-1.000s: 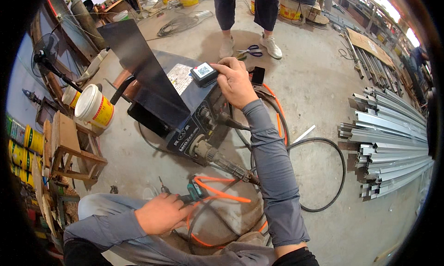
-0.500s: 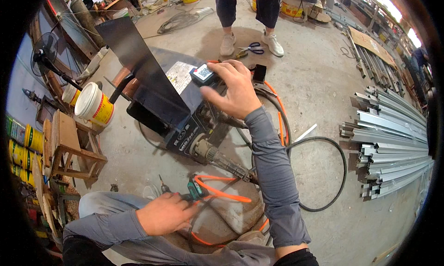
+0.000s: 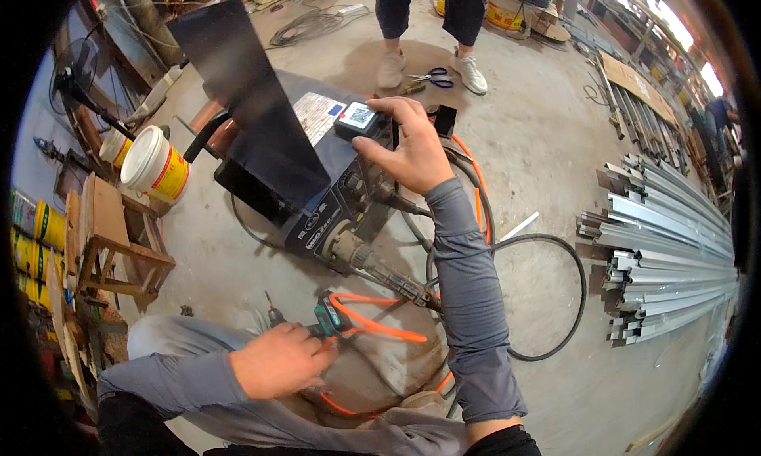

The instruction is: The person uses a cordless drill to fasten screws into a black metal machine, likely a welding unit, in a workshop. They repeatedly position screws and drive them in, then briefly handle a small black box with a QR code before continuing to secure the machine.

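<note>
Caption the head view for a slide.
Right hand grips a small black device atop a welding machine; left hand holds a teal tool.

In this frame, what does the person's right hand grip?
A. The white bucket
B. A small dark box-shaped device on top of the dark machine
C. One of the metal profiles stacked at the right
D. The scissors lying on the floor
B: the right hand closes its fingers around the small dark device that sits on top of the dark machine, while the scissors, the white bucket and the metal profiles lie untouched.
</note>
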The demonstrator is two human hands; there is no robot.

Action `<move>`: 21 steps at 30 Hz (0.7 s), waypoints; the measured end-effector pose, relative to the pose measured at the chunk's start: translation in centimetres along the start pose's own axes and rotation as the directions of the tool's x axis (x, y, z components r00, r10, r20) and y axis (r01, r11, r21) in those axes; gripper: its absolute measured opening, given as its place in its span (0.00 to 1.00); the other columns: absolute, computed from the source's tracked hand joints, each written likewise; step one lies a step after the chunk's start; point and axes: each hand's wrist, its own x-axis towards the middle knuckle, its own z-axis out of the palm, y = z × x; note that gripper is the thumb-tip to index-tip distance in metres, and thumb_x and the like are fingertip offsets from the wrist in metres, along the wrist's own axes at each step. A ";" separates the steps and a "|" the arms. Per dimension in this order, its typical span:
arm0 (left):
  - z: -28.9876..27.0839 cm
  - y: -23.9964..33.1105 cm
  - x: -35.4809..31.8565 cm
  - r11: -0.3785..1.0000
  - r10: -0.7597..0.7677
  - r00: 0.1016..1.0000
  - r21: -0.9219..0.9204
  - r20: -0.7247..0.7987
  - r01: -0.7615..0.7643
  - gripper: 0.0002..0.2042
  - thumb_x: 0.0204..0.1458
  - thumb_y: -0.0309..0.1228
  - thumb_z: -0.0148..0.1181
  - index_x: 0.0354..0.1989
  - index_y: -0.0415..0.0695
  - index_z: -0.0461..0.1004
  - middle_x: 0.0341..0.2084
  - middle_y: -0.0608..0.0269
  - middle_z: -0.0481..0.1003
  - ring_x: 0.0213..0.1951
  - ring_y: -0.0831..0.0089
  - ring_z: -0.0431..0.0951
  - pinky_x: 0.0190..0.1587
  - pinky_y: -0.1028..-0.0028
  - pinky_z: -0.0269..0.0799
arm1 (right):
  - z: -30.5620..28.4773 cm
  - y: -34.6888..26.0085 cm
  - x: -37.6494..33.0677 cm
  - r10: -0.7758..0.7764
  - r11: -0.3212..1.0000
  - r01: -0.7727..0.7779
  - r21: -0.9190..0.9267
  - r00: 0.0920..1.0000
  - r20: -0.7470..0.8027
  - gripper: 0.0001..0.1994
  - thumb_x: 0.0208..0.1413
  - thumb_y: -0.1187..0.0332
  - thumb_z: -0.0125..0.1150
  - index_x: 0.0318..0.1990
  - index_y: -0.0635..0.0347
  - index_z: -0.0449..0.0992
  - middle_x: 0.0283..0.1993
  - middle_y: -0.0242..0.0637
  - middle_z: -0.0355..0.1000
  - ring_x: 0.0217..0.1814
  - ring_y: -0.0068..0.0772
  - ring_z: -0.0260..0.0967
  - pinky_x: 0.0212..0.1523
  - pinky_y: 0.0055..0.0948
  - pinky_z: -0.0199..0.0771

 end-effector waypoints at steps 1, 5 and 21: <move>-0.4 -0.2 -0.1 1.000 -0.029 0.998 -0.011 0.050 0.029 0.28 0.55 0.44 0.65 0.62 0.44 0.71 0.43 0.57 0.78 0.48 0.55 0.78 0.51 0.59 0.73 | -0.1 0.0 0.1 0.013 1.000 -0.013 -0.006 1.000 0.003 0.28 0.48 0.64 0.76 0.57 0.63 0.75 0.54 0.50 0.73 0.59 0.50 0.71 0.59 0.40 0.74; -1.3 -1.1 -0.9 0.998 -0.055 0.998 -0.036 0.024 0.056 0.27 0.56 0.44 0.64 0.62 0.45 0.71 0.44 0.57 0.78 0.50 0.54 0.78 0.54 0.58 0.73 | -0.4 2.4 -0.3 0.195 0.883 -0.163 0.440 0.980 -0.027 0.28 0.51 0.71 0.72 0.59 0.67 0.71 0.57 0.42 0.74 0.60 0.33 0.72 0.63 0.33 0.71; -3.1 -4.4 -0.9 0.998 0.029 0.999 -0.058 0.016 -0.028 0.26 0.56 0.45 0.64 0.59 0.44 0.72 0.42 0.58 0.76 0.52 0.57 0.76 0.53 0.60 0.71 | 0.0 2.1 0.9 0.183 0.970 -0.177 0.164 0.983 -0.019 0.27 0.49 0.63 0.79 0.56 0.63 0.78 0.56 0.41 0.77 0.60 0.35 0.72 0.63 0.36 0.71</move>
